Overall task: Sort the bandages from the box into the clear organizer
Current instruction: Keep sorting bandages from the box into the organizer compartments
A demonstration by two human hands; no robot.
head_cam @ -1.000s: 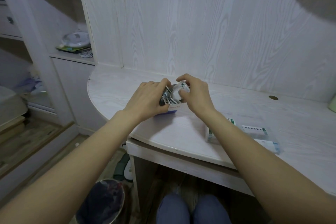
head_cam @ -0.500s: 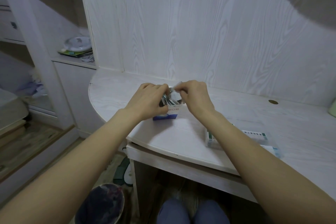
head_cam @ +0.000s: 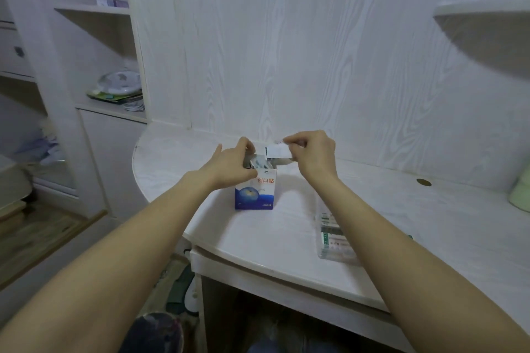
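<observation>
A white and blue bandage box (head_cam: 255,192) stands upright on the white desk (head_cam: 286,238), open at the top with several wrapped bandages showing inside. My left hand (head_cam: 233,163) grips the box's upper left edge. My right hand (head_cam: 311,152) pinches a white bandage strip (head_cam: 276,150) just above the box opening. The clear organizer (head_cam: 332,235) lies on the desk to the right, partly hidden by my right forearm, with packets inside it.
Shelves on the left hold a round white object (head_cam: 120,83) and papers. A pale green thing (head_cam: 520,192) sits at the desk's far right. A cable hole (head_cam: 423,182) is near the back wall. A bin (head_cam: 155,332) stands on the floor below.
The view has tilted so the box front shows. My right hand has lifted a white bandage up out of the box; my left hand stays on the box.
</observation>
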